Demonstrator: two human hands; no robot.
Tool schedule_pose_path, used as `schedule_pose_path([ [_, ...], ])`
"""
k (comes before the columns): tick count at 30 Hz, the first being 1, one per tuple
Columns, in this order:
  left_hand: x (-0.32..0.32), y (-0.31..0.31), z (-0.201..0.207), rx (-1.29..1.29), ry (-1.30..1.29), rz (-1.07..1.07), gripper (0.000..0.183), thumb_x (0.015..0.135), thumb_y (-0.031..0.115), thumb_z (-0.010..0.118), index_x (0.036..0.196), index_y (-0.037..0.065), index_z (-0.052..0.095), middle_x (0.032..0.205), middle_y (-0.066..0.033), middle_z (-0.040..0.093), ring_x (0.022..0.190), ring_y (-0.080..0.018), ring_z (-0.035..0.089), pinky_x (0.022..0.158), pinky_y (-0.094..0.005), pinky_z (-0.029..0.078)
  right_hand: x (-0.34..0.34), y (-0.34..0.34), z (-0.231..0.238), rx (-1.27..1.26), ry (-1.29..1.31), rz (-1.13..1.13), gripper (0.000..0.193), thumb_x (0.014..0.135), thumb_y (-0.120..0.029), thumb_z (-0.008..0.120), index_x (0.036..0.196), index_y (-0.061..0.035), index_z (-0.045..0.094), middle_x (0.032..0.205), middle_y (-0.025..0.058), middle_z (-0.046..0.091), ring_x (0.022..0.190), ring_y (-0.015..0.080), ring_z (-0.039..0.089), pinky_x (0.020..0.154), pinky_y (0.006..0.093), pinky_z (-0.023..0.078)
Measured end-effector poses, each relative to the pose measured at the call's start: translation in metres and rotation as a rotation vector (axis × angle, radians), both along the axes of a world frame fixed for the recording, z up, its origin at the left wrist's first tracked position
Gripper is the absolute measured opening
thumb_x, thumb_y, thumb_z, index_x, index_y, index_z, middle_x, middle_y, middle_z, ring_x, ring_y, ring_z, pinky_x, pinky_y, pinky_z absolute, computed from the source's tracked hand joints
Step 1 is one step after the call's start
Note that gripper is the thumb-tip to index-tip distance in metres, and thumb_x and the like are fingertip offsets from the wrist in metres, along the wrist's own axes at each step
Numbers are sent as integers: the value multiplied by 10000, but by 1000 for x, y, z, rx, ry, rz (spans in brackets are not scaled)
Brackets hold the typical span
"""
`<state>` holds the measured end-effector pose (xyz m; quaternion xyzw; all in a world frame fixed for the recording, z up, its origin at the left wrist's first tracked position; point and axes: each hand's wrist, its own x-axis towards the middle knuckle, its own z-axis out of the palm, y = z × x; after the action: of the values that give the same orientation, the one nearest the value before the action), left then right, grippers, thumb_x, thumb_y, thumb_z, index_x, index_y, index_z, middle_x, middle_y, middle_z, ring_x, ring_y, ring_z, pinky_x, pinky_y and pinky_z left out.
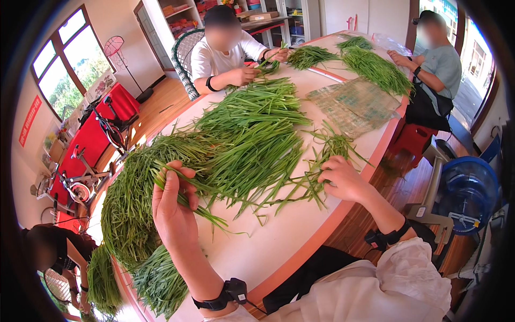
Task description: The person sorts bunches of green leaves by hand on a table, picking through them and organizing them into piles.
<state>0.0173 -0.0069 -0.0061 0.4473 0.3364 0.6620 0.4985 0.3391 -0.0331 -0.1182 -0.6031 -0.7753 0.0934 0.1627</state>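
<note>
My left hand (174, 206) is raised over the near side of the table, its thumb and fingers closed round a small bunch of garlic chives (206, 214). The stalk ends stick out past the thumb and the leaf tips trail toward the right. At the right, my right hand (340, 181) has its fingers curled in at a small loose heap of chives (331, 147), pinching at leaves on its near edge. Beyond and between my hands spreads a large pile of chives (257, 155). Another thick heap (134, 193) reaches over the table's left edge.
Across the white table (284, 236), a person (225, 59) handles chives; another person (437, 70) sits far right by more chives (375, 67). A third person (59, 252) bends at lower left. A woven sheet (354, 104) lies flat. A blue tub (465, 188) stands right.
</note>
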Motion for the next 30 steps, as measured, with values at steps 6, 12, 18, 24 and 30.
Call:
schedule_pose_path([
  [6,-3,3,-5,6,-8,0,187,899,156,493,1001,16,563,862,-58,602,710,-95,486,589,-231,357,19,13,5,135,248,-45,151,782,-107,589,921,-69,636,940,90,562,972,276,458,830,368,387],
  [12,-1,2,-3,9,-116,-121,224,912,157,466,1054,-8,520,793,-48,546,733,-140,525,661,-312,440,3,58,-6,203,150,-8,153,764,-114,601,909,-89,643,913,77,564,966,273,453,844,378,385],
  [18,6,0,0,-35,-89,-150,308,922,174,444,1155,-24,476,744,-17,454,649,-129,463,594,-315,437,-2,95,-28,224,-73,-3,144,742,-96,573,865,-119,646,929,61,563,1014,271,443,853,389,405],
  [24,8,-2,1,-73,-48,-139,321,931,191,427,1170,-17,473,743,-2,430,623,-106,430,550,-282,399,-6,106,-16,165,53,59,130,769,-141,540,850,-102,634,802,69,604,858,262,543,775,392,436],
  [30,9,-3,2,-102,-29,-131,311,932,196,428,1168,0,478,741,9,430,616,-92,423,535,-263,381,-16,101,5,94,359,136,211,782,-144,551,973,-98,631,720,76,627,656,210,587,643,348,461],
])
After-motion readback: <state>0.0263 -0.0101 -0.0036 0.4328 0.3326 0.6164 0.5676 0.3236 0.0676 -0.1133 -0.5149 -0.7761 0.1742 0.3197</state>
